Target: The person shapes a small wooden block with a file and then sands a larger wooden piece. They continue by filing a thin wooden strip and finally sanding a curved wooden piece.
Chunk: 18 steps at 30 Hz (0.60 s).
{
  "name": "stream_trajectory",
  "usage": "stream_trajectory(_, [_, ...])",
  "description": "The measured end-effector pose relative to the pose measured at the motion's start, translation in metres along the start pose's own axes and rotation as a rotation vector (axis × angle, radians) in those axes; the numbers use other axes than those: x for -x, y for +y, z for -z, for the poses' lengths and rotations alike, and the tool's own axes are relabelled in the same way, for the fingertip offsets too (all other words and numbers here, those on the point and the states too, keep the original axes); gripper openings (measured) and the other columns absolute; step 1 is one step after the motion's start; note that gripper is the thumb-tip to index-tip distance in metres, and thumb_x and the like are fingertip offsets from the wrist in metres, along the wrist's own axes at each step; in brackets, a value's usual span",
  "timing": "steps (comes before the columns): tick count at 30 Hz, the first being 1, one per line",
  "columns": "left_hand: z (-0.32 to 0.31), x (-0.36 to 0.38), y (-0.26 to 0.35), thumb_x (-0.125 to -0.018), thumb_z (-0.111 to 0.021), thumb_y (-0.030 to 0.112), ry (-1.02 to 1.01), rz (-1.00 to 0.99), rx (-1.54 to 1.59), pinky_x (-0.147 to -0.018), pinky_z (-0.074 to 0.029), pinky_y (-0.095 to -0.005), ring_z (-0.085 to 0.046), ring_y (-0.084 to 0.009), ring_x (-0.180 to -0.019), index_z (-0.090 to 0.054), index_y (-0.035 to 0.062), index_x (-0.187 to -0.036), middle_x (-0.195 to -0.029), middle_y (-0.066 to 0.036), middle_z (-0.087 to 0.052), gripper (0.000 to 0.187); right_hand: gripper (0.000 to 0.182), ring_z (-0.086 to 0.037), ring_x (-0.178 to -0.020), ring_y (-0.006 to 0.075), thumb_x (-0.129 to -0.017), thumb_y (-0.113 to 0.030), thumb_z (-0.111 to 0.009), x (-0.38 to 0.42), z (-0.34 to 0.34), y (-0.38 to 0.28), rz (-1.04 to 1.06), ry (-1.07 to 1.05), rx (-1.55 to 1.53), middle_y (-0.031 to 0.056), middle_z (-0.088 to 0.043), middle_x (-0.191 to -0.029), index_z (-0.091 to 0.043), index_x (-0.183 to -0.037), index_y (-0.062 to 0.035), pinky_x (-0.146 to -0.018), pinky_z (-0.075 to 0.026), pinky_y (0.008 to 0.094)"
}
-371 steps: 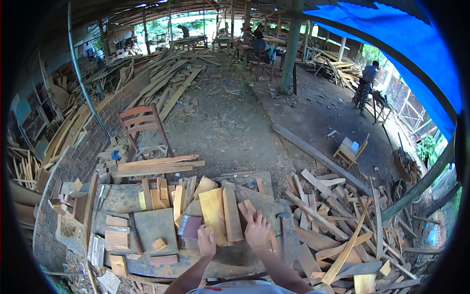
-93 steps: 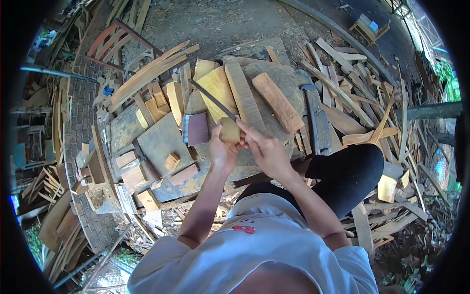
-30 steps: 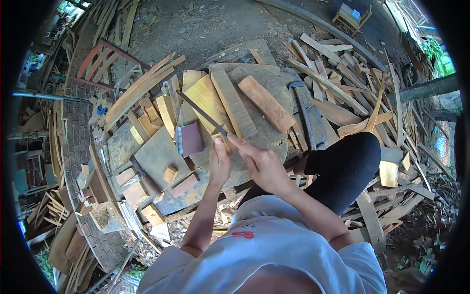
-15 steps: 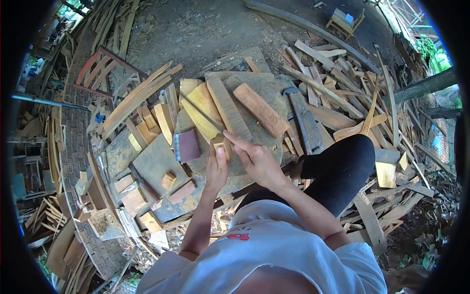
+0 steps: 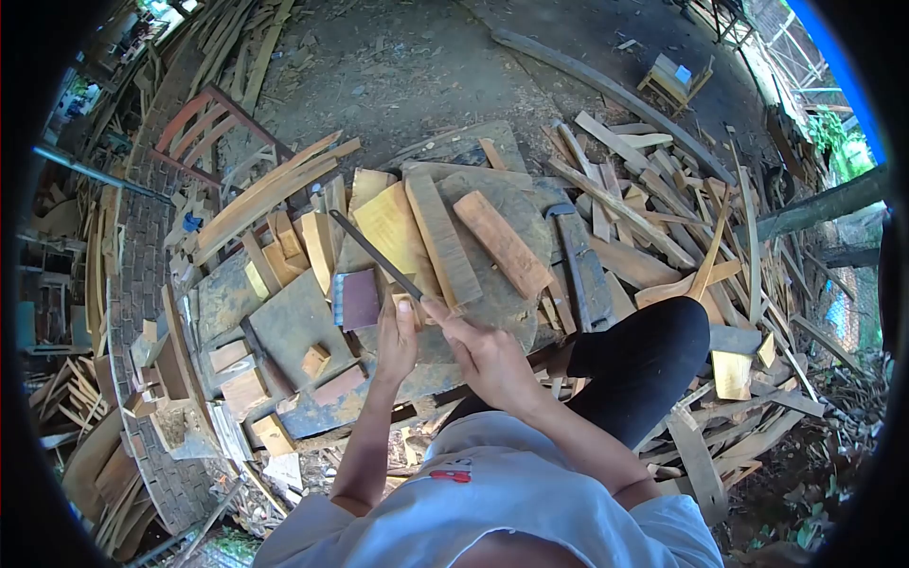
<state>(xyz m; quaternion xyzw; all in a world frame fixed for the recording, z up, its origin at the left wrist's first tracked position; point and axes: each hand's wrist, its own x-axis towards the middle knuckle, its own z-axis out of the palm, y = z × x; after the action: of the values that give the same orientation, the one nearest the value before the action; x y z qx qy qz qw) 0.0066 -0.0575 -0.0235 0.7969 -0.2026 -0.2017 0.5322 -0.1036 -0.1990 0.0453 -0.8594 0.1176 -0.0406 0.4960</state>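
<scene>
My left hand (image 5: 397, 343) is closed on a small wooden block (image 5: 398, 299) at the near side of the cluttered work surface. A long dark file (image 5: 369, 247) slants up and left from my right hand (image 5: 485, 358), whose fingers are wrapped round its near end. The file passes beside the block; whether they touch is hard to tell. Beyond the hands lie a yellow board (image 5: 388, 230), a long wooden block (image 5: 441, 237) and a reddish-brown block (image 5: 503, 243). A maroon sanding sheet or pad (image 5: 359, 299) lies just left of my left hand.
A dark metal clamp (image 5: 575, 265) lies to the right of the blocks. Wood scraps (image 5: 644, 208) are heaped at the right. Small offcuts (image 5: 315, 360) lie at the left. A red wooden frame (image 5: 204, 133) stands at the far left, and my bent knee (image 5: 677, 331) is at the right.
Both hands and the small block have shifted slightly left in the view. The file now shows more of its length and points further left. The whole view has tilted a little.
</scene>
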Motion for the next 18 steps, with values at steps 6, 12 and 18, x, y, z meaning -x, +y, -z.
stream_trajectory(6, [-0.003,0.000,0.006,-0.101,-0.026,0.050,0.036,-0.090,-0.078,-0.076,-0.048,-0.0407,-0.062,-0.0327,-0.086,-0.047,-0.0029,-0.124,-0.097,-0.023,-0.061,0.061,0.050,-0.064,-0.089,0.0402,-0.090,-0.002,-0.051,-0.002,0.005,-0.007,-0.014,-0.007,-0.025,0.0241,-0.061,-0.112,-0.047,-0.138,-0.0143,-0.077,-0.053,0.0458])
stream_trajectory(12, [-0.007,0.006,0.010,-0.102,-0.026,0.047,0.027,-0.172,-0.254,-0.078,-0.047,-0.0412,-0.062,-0.0333,-0.089,-0.048,-0.0030,-0.124,-0.101,-0.022,-0.061,0.059,0.051,-0.064,-0.089,0.0414,-0.088,0.000,-0.052,-0.010,0.008,0.005,-0.004,0.059,-0.054,0.0238,-0.062,-0.112,-0.048,-0.137,-0.0135,-0.077,-0.053,0.0456])
stream_trajectory(18, [-0.003,-0.001,0.020,-0.100,-0.028,0.051,0.014,-0.017,-0.018,-0.085,-0.045,-0.0418,-0.060,-0.0377,-0.099,-0.045,-0.0054,-0.127,-0.106,-0.027,-0.059,0.065,0.051,-0.063,-0.089,0.0425,-0.088,0.001,-0.051,-0.002,0.014,-0.010,0.024,-0.015,0.007,0.0241,-0.062,-0.110,-0.048,-0.137,-0.0131,-0.076,-0.053,0.0455])
